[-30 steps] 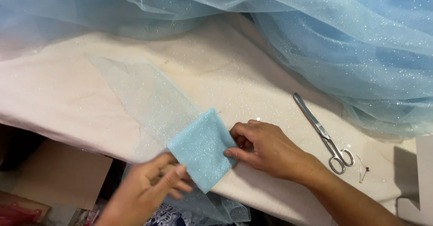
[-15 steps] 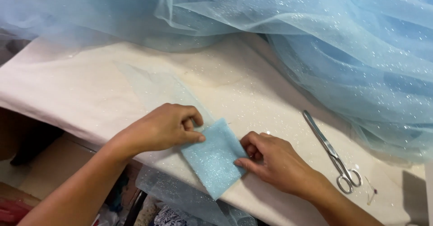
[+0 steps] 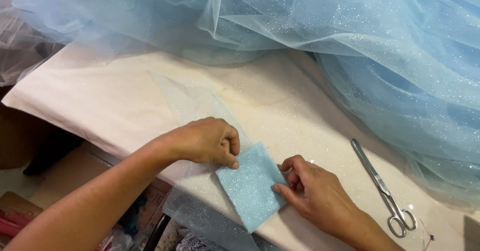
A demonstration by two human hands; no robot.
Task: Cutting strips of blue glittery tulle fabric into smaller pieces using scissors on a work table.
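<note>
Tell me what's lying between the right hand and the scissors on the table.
Nothing: in the head view, only bare glitter-dusted table separates the right hand from the scissors.

A pale blue, glitter-speckled folded tulle piece [image 3: 250, 187] is seen mid-frame; sparkling blue tulle [image 3: 350, 36] above; cream surface [image 3: 100, 101]; silver scissors [image 3: 382, 188] lower right.

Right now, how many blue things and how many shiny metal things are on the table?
Blue: 2, the folded blue patch under the left hand and right hand, and the big blue net.
Shiny metal: 1, the scissors.
Total: 3
</note>
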